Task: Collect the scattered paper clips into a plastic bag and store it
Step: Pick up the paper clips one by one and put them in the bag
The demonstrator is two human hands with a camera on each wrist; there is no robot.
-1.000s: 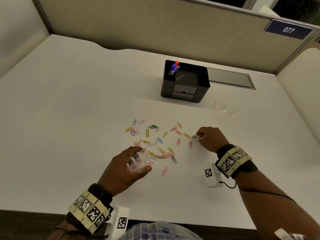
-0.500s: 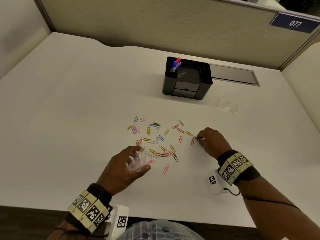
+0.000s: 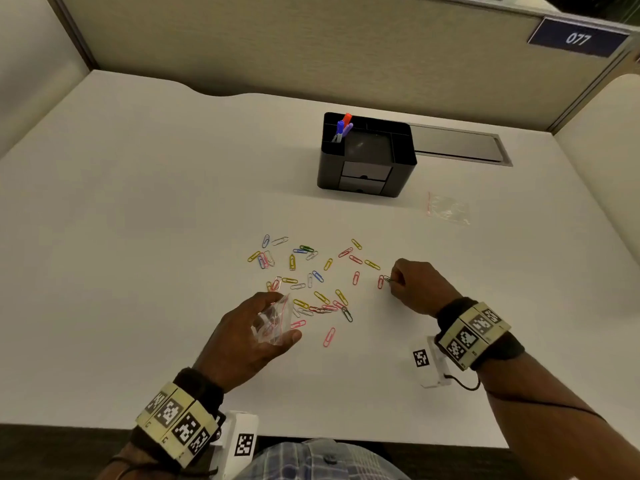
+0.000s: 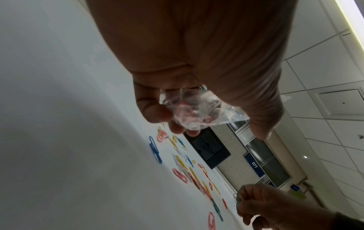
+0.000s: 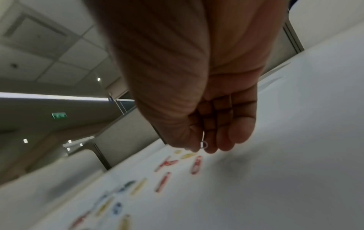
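- White desk (image 3: 138, 237) carried a black desk organizer (image 3: 367, 157) at the rear, pens (image 3: 343, 128) in its left compartment.
- Left hand (image 3: 242, 341) held a clear plastic bag (image 3: 273, 322) above the near desk, fingers curled round it; some clips inside.
- Right hand (image 3: 419, 289) pinched a paper clip (image 3: 388, 279) between thumb and fingertips.
- Coloured paper clips (image 3: 311, 282) lay scattered between the hands.
- Second clear bag (image 3: 448, 209) lay right of the organizer.

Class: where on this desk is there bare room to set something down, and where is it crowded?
Bare: the desk left of the paper clips and black organizer. Crowded: between the left hand and right hand.
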